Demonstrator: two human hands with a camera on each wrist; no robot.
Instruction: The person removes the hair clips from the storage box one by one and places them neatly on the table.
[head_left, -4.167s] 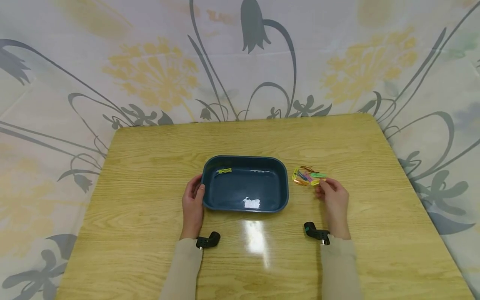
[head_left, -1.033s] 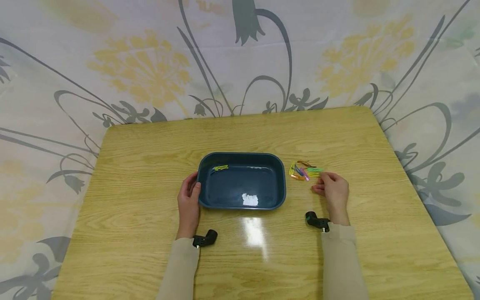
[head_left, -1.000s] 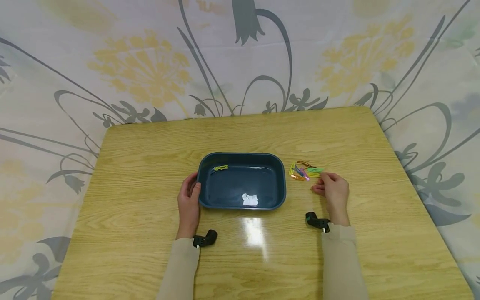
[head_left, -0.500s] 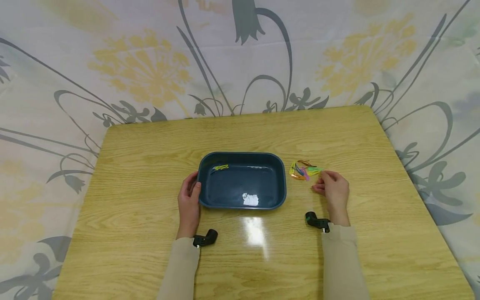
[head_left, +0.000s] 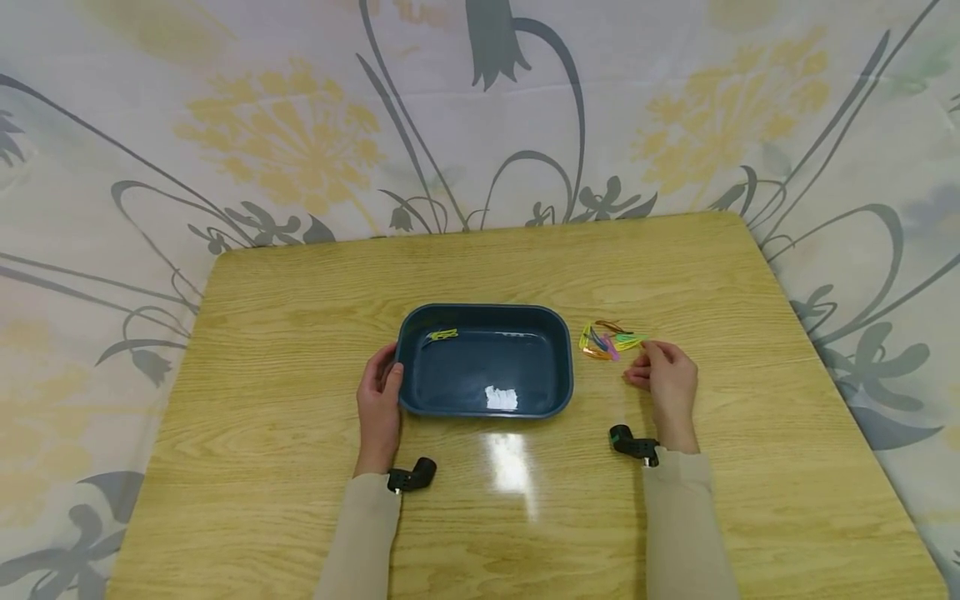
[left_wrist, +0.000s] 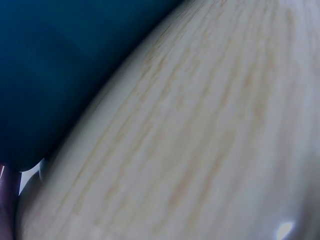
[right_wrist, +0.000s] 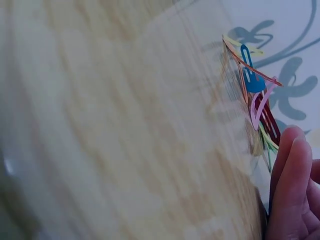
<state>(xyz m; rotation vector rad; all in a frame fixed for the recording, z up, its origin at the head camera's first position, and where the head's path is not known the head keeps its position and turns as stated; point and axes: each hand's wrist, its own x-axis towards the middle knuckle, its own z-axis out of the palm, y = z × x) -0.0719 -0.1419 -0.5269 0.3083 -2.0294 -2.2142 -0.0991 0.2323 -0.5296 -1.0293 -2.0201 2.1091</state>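
On the right half of the pale wood-grain counter [head_left: 285,467], just right of the dark blue rectangular plastic tray [head_left: 564,392], lies a small heap of coloured hair clips [head_left: 607,341], yellow, orange, pink, blue and green, overlapping one another. The right hand [head_left: 663,379] rests at the heap's near right edge, its curled fingertips pinching the end of a green clip that is part of the heap. The left hand [head_left: 379,398] is curled round the tray's left rim, thumb on the edge.

The clips look thin, light and springy, with smooth painted metal that would likely slide on the glossy counter; they lie nearly flat, so lifting one by a raised end or edge seems the surest hold, and tangled neighbours may come along. One yellow-green hair clip [head_left: 442,335] already lies in the tray's far left corner. Behind the counter hangs a floral cloth backdrop [head_left: 300,125]. Nothing stands between heap and tray except the tray's low wall.
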